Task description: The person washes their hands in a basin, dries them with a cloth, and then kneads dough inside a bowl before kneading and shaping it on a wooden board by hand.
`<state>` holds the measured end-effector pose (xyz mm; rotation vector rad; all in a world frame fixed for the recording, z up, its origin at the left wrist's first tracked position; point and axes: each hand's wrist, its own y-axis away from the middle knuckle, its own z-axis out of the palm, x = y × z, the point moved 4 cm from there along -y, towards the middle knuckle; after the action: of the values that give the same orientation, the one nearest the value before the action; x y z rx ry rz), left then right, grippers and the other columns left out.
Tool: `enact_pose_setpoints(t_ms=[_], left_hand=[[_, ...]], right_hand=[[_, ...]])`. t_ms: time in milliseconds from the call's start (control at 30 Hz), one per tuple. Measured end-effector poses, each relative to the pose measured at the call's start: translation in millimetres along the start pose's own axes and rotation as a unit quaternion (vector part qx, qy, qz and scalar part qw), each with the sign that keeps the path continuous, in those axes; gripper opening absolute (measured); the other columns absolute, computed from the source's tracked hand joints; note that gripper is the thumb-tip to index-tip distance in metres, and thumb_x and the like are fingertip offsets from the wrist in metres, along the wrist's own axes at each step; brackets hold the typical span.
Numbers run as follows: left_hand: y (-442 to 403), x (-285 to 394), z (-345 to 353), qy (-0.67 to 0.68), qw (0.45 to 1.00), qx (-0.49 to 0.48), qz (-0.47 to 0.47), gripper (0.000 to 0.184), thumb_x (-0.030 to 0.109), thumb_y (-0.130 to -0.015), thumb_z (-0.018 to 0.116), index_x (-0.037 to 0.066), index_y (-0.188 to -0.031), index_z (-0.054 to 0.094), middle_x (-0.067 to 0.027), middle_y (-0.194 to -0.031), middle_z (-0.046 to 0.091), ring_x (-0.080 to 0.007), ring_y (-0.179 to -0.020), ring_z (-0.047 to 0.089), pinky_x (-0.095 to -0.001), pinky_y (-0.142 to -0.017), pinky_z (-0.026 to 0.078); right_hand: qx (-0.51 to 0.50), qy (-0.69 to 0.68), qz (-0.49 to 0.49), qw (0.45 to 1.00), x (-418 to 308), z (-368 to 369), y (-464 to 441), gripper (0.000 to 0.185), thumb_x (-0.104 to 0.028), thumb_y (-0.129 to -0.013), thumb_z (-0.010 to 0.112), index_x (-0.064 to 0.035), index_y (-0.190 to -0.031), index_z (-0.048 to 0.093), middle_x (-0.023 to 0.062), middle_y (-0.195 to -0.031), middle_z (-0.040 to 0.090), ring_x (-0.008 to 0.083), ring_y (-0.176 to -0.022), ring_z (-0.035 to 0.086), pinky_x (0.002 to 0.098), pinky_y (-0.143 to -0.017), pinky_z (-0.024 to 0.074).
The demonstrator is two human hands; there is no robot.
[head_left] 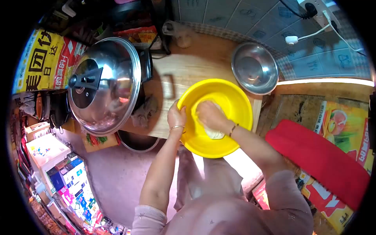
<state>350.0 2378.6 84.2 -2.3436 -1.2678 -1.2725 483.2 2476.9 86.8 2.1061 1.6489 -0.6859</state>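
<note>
A yellow plastic basin (241,111) stands at the front edge of the wooden table, and a lump of white dough (214,134) lies in it. My left hand (176,116) grips the basin's left rim, thumb on the inside. Down inside the basin, my right hand (212,116) presses on the dough with its fingers curled into it. The hand and wrist cover part of the dough, and the fingertips are hidden.
A large lidded pot (113,94) stands on the table's left side. Behind the basin, to the right, sits a steel bowl (255,68). A crumpled cloth (145,111) lies beside the pot. A red padded object (319,160) is at the right.
</note>
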Motion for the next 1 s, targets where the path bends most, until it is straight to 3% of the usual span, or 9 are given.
enact_pose_setpoints(t_ms=[33,100,167,300,400,433,500,633,1000], left_hand=[[1,4,-2,0.0,1.0,-0.001,-0.004,0.031,0.009,-0.078,0.066,0.006,-0.109,0.062,-0.0197,-0.095,0.065,-0.0372,-0.09,0.062,-0.0411,-0.078,0.049],[5,17,-10,-0.014,1.0,-0.002,-0.016,0.029,0.01,-0.078,0.066,0.006,-0.106,0.063,-0.0194,-0.095,0.065,-0.0371,-0.09,0.062,-0.0411,-0.077,0.05],[1,15,-6,-0.015,1.0,-0.005,-0.02,0.027,0.01,-0.078,0.067,0.006,-0.104,0.064,-0.0191,-0.095,0.066,-0.0367,-0.09,0.063,-0.041,-0.077,0.05],[-2,10,-3,-0.028,0.999,-0.021,-0.041,0.023,0.012,-0.078,0.068,0.006,-0.1,0.065,-0.0188,-0.094,0.066,-0.0358,-0.089,0.063,-0.0406,-0.077,0.05],[-4,0,2,0.035,0.998,-0.006,-0.055,0.022,0.012,-0.078,0.068,0.006,-0.1,0.066,-0.0194,-0.093,0.066,-0.036,-0.089,0.063,-0.0404,-0.077,0.05],[-3,-4,2,0.031,0.998,-0.011,-0.059,0.022,0.012,-0.078,0.068,0.006,-0.1,0.066,-0.0194,-0.093,0.066,-0.036,-0.089,0.063,-0.0404,-0.077,0.05],[-2,4,-2,0.007,0.998,-0.024,-0.055,0.025,0.01,-0.078,0.067,0.005,-0.102,0.066,-0.0196,-0.093,0.066,-0.0361,-0.089,0.063,-0.04,-0.078,0.049],[4,2,-2,0.07,0.996,-0.034,-0.042,0.026,0.007,-0.079,0.065,0.004,-0.104,0.065,-0.02,-0.094,0.066,-0.0362,-0.089,0.063,-0.0397,-0.079,0.049],[0,5,0,0.021,0.998,-0.047,-0.036,0.025,0.005,-0.081,0.063,0.001,-0.105,0.062,-0.02,-0.096,0.065,-0.0373,-0.088,0.063,-0.0399,-0.078,0.049]], right_hand=[[0.072,-0.022,0.079,0.994,17,-12,-7,0.031,-0.033,-0.078,0.059,-0.0049,-0.07,0.069,0.0122,-0.079,0.064,0.0306,-0.088,0.058,0.0427,-0.082,0.0451],[0.022,-0.002,0.153,0.988,39,-23,-17,0.034,-0.034,-0.081,0.058,-0.0031,-0.073,0.07,0.0156,-0.086,0.065,0.0343,-0.088,0.06,0.0446,-0.078,0.0476],[-0.204,-0.142,0.4,0.882,55,-24,-20,0.04,-0.04,-0.084,0.055,-0.0047,-0.073,0.07,0.0145,-0.087,0.065,0.033,-0.095,0.058,0.0428,-0.084,0.0461],[-0.105,-0.024,0.2,0.974,7,-16,9,0.039,-0.043,-0.081,0.058,-0.0059,-0.084,0.071,0.0112,-0.089,0.066,0.0284,-0.095,0.059,0.0414,-0.085,0.0441],[-0.095,0.036,0.104,0.989,-31,-10,44,0.031,-0.037,-0.081,0.061,-0.0085,-0.09,0.069,0.0077,-0.092,0.066,0.0255,-0.092,0.059,0.0388,-0.084,0.0424],[-0.098,0.03,0.108,0.989,-38,8,55,0.031,-0.037,-0.081,0.061,-0.0085,-0.09,0.069,0.0077,-0.092,0.066,0.0255,-0.092,0.059,0.0388,-0.084,0.0424],[0.075,0.146,0.16,0.973,-38,28,59,0.019,-0.029,-0.08,0.062,-0.0117,-0.086,0.068,0.0044,-0.09,0.064,0.0224,-0.088,0.058,0.0365,-0.083,0.0405],[0.165,0.197,0.258,0.931,-18,29,17,0.012,-0.024,-0.08,0.062,-0.0138,-0.074,0.064,0.0022,-0.077,0.058,0.0207,-0.084,0.055,0.0374,-0.079,0.0394],[0.092,0.111,0.184,0.972,18,25,-29,0.02,-0.024,-0.074,0.063,-0.0102,-0.059,0.064,0.0046,-0.066,0.059,0.0216,-0.072,0.057,0.0378,-0.069,0.0407]])
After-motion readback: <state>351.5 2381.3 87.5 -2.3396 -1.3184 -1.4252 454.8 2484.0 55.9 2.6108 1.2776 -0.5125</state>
